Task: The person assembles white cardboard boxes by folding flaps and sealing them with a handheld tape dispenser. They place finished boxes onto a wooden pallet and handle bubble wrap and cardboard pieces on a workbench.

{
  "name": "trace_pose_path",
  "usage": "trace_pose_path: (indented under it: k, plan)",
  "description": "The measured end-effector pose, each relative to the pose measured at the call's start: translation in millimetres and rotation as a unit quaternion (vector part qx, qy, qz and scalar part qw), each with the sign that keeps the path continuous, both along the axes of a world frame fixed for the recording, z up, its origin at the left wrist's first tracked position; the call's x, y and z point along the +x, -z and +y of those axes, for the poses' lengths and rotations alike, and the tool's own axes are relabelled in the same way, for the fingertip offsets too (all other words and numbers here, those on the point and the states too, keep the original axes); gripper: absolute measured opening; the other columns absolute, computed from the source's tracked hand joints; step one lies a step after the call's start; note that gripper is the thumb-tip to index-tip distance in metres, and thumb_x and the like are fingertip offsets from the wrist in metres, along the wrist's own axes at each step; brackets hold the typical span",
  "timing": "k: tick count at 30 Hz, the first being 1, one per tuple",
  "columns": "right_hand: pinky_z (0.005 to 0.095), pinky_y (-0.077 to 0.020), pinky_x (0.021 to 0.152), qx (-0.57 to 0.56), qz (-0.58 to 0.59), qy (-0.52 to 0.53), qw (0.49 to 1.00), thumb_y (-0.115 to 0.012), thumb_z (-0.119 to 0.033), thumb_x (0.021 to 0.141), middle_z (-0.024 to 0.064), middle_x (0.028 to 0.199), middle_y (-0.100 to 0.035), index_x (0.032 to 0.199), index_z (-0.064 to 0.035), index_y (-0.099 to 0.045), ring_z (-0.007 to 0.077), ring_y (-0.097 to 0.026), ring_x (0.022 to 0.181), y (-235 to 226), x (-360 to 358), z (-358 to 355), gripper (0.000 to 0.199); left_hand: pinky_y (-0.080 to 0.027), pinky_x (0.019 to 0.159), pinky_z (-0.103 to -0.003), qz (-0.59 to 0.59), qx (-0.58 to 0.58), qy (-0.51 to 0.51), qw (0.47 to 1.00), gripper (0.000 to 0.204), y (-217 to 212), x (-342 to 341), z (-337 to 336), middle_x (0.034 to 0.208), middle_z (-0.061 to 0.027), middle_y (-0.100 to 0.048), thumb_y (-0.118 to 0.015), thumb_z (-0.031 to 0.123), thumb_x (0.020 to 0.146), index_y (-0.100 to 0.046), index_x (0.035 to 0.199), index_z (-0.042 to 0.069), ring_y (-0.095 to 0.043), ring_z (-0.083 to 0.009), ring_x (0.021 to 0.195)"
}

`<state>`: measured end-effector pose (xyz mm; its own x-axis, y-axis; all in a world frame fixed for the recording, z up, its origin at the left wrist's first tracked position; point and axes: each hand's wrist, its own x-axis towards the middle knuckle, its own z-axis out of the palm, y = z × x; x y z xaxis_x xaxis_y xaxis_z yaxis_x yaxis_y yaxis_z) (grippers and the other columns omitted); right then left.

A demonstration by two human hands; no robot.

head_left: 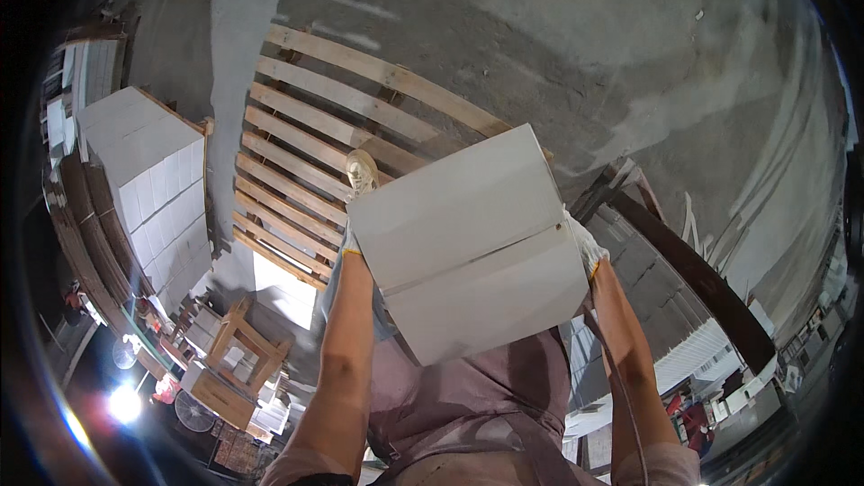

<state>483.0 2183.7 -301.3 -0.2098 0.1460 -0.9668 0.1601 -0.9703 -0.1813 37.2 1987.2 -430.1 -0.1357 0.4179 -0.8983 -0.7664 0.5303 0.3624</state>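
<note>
One white carton [468, 234] held between two gloved hands [587, 247]; one slatted pallet [378, 70], one shoe [362, 169] below.

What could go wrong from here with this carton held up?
The white carton hides much of the view below, so a foot could catch in gaps of the wooden pallet, where one shoe shows. The left hand and right hand hold the carton at opposite sides; an uneven grip might tip it. The cord by the right forearm could snag.
</note>
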Motion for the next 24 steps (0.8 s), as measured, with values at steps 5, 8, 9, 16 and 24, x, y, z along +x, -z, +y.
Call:
trace_pose_path:
  k: [5, 8, 9, 16, 24]
  plan:
    - [0.0333, -0.0446, 0.11, 0.062, 0.057, 0.024, 0.996, -0.047, -0.033, 0.113, 0.0142, 0.144, -0.06, 0.148, -0.0028, -0.054, 0.0226, -0.056, 0.129, 75, 22, -31, 0.047, -0.06, 0.078, -0.039, 0.012, 0.026, 0.03, 0.999, 0.037, 30, -14, 42, 0.1, -0.0082, -0.072, -0.052, 0.045, 0.109, -0.068, 0.11, 0.012, -0.07, -0.0233, 0.09]
    - [0.0339, -0.0445, 0.111, 0.149, 0.068, 0.045, 0.985, -0.049, -0.029, 0.113, 0.0145, 0.145, -0.059, 0.149, -0.0016, -0.053, 0.0233, -0.056, 0.13, 142, 35, -66, 0.046, -0.06, 0.078, -0.039, 0.012, 0.05, 0.05, 0.997, 0.037, 51, -23, 81, 0.1, -0.0084, -0.073, -0.051, 0.045, 0.109, -0.068, 0.109, 0.012, -0.07, -0.0235, 0.09]
    - [0.0346, -0.0445, 0.111, 0.177, 0.073, 0.051, 0.98, -0.049, -0.03, 0.112, 0.0144, 0.146, -0.058, 0.15, -0.0015, -0.052, 0.0239, -0.056, 0.131, 159, 39, -80, 0.047, -0.06, 0.078, -0.039, -0.043, 0.018, 0.038, 0.998, 0.039, 58, -29, 96, 0.1, -0.0086, -0.073, -0.051, 0.046, 0.109, -0.068, 0.108, 0.011, -0.07, -0.0235, 0.09]
    - [0.0368, -0.0444, 0.111, 0.039, -0.024, 0.189, 0.981, -0.048, -0.039, 0.11, 0.0133, 0.147, -0.059, 0.151, -0.003, -0.051, 0.025, -0.056, 0.131, 214, 17, -147, 0.055, -0.059, 0.076, -0.037, 0.022, -0.032, 0.189, 0.981, 0.049, 110, -20, 194, 0.097, -0.0092, -0.073, -0.049, 0.049, 0.108, -0.07, 0.108, 0.006, -0.07, -0.0216, 0.087]
    - [0.039, -0.0444, 0.111, -0.091, -0.097, 0.369, 0.92, -0.046, -0.05, 0.108, 0.0118, 0.147, -0.059, 0.153, -0.0051, -0.051, 0.0257, -0.056, 0.13, 263, -17, -199, 0.063, -0.061, 0.084, -0.039, -0.177, -0.054, 0.198, 0.963, 0.051, 166, 22, 256, 0.106, -0.0131, -0.076, -0.049, 0.048, 0.108, -0.07, 0.118, 0.003, -0.073, -0.0251, 0.093]
